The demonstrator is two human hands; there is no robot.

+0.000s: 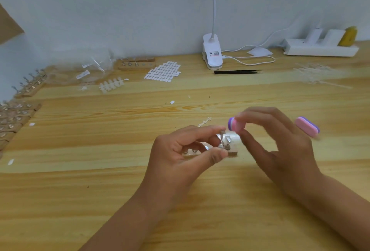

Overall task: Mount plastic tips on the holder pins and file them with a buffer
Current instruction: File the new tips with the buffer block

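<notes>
Far to the left of the holder [233, 151], at the edge of the worktop [120, 180], stand rows of spare wooden blocks [18, 114] with metal pins. Behind and left of the holder lie clear bags [88, 70], a strip of plastic tips [111, 85], another pinned block [137, 64] and a sheet of white tabs [163, 71]. Just left of the holder, the left hand [180, 154] curls over it, thumb and forefinger pinching one upright pin [221, 137]. A pale plastic tip [228, 140], blurred, sits beside that pin. Directly behind the holder are a clip lamp [212, 54] and black tweezers [236, 72]. Just above the holder's right end, the right hand [280, 146] pinches a pink, white and purple buffer [233, 124] between thumb and forefinger, other fingers loosely spread. Right of the holder, past this hand, a pink and purple piece [307, 126] shows; whether it is the same buffer's far end cannot be told. Behind and far right lie clear sprues [316, 74] and a power strip [320, 49].
</notes>
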